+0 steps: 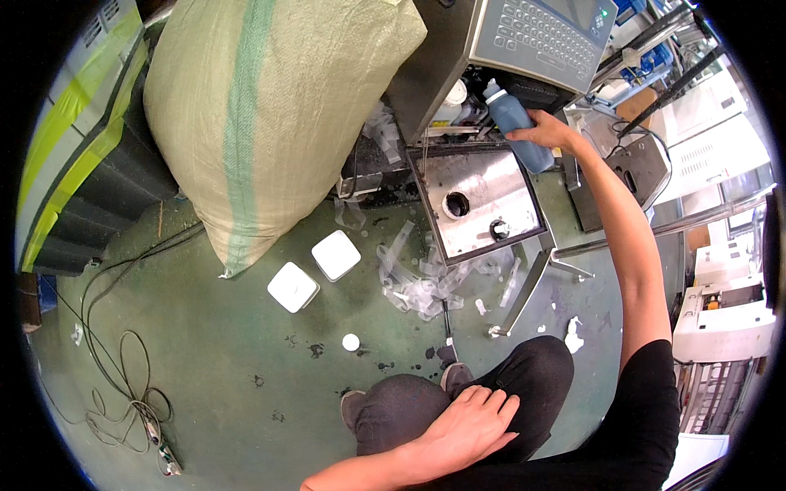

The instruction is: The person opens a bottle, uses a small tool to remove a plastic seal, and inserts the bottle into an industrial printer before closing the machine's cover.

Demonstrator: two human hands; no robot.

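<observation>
My right hand (550,132) is wrapped round a blue-grey plastic bottle (508,112) with a narrow spout, tilted at the open front of a metal cabinet. My left hand (471,424) lies on my thigh with its fingers stretched out and nothing in it. Below the bottle is a shiny metal tray or panel (491,184) with a dark round opening (456,205) and a black-topped fitting (499,230). Two white square containers (336,255) stand on the green floor, and a small white round cap (350,342) lies nearer to me.
A big woven sack (286,98) with a green stripe fills the upper left. Above the cabinet sits a keyboard panel (540,41). Clear plastic strips (434,282) litter the floor beside a metal leg (528,290). Tangled cables (123,393) lie at the left.
</observation>
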